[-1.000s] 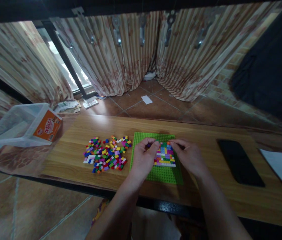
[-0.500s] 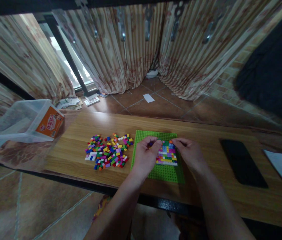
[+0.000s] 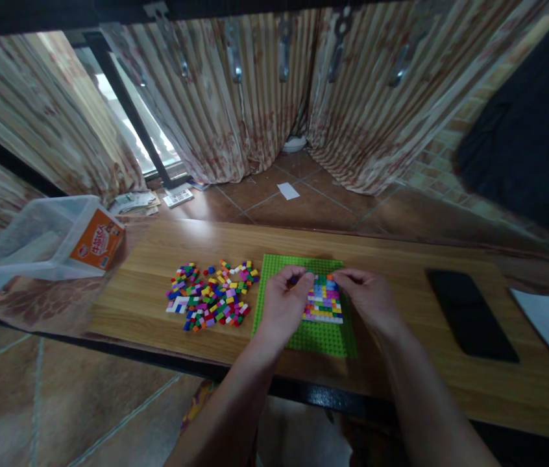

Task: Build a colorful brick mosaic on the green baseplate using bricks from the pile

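Note:
A green studded baseplate [image 3: 323, 344] lies on the table in front of me. On it sits a block of rows of multicoloured toy bricks [image 3: 324, 301], with a white row along its near edge. My left hand [image 3: 285, 301] is closed in a pinch at the block's far left side. A bit of dark purple shows by its fingers, but what they hold is hidden. At the far right corner, the closed fingertips of my right hand [image 3: 366, 295] are on a small orange toy brick [image 3: 329, 277]. The hands cover parts of the block's sides.
Left of the baseplate, a loose pile of toy bricks [image 3: 211, 295] spreads over the wooden table [image 3: 196, 240]. A clear plastic box [image 3: 36, 237] with an orange label stands at the far left. On the right lie a black phone-like slab [image 3: 472, 314] and white paper [image 3: 547, 331].
Both hands keep nearly the same pose at the far side of the brick block. The baseplate appears slightly further left in view, along with a small shift of the whole scene.

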Tool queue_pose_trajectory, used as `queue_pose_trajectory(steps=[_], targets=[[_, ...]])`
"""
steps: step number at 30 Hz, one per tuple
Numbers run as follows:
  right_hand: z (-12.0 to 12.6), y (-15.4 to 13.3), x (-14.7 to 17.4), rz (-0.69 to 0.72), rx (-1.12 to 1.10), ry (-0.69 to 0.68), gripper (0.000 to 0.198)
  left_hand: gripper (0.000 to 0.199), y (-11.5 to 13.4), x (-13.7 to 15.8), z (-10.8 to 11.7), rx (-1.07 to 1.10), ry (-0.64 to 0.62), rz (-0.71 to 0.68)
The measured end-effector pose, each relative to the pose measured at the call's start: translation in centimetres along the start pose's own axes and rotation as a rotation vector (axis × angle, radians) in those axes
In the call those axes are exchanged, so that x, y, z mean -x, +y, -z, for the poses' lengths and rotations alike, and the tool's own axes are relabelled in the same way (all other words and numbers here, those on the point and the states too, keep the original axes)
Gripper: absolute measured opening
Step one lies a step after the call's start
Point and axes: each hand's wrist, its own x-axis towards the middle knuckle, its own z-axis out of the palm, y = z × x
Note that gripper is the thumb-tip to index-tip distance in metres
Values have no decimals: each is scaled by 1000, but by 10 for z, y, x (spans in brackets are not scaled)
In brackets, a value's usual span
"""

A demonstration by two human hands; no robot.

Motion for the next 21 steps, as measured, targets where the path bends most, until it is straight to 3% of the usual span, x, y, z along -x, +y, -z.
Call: queue_pose_trajectory(steps=[10, 17, 21], targets=[[-1, 6, 1, 29, -86, -65, 37, 20, -5, 0, -3, -14, -20, 35], [9, -3, 1, 83, -189, 131, 40, 20, -2, 1, -5, -3, -15, 101], [6, -17, 10, 140, -224, 22, 32, 20, -2, 0, -6, -2, -17, 116]])
